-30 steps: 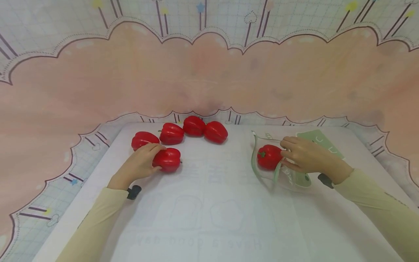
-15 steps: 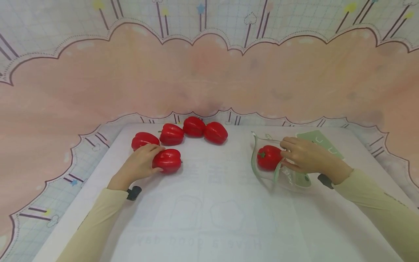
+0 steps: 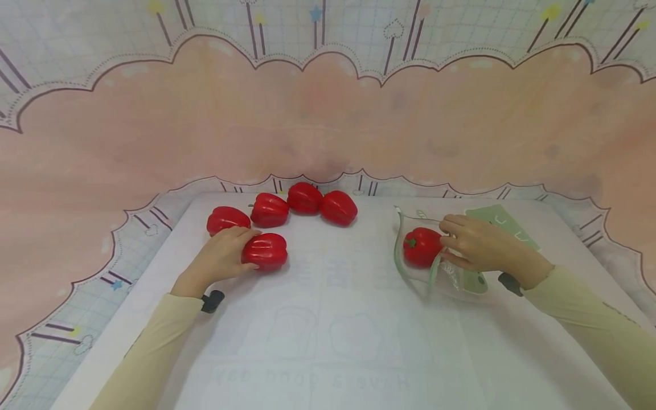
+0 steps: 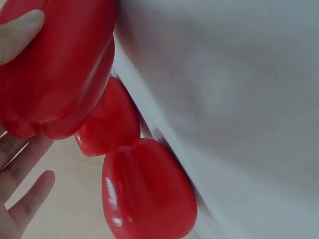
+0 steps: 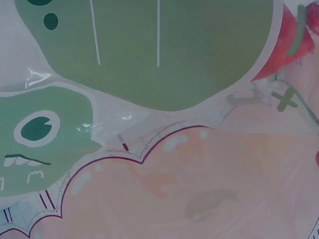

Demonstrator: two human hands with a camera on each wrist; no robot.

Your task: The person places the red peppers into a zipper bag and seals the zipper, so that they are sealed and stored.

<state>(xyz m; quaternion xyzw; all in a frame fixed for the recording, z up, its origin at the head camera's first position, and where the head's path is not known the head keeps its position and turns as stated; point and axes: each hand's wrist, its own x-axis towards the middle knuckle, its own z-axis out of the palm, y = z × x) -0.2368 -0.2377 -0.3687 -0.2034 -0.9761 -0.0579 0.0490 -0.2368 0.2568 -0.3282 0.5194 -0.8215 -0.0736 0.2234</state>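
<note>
My left hand grips a red bell pepper from its left side. In the left wrist view, the thumb lies on one side of this pepper and the other fingers on the opposite side. At the right, my right hand pinches the edge of a clear plastic bag with green trim, its mouth held apart. Inside the bag sits another red bell pepper, green stem facing left. The right wrist view has the bag's green cartoon print close up, without the hand.
Behind the left hand lies a red bell pepper, partly covered by it. Further peppers line the back of the table: one with its stem leftward, a middle pepper and a right-hand pepper. A patterned curtain hangs behind the white table.
The pepper in my left hand has turned slightly and shifted a little to the right; its stem tip no longer shows. My right hand and the bag stay in place.
</note>
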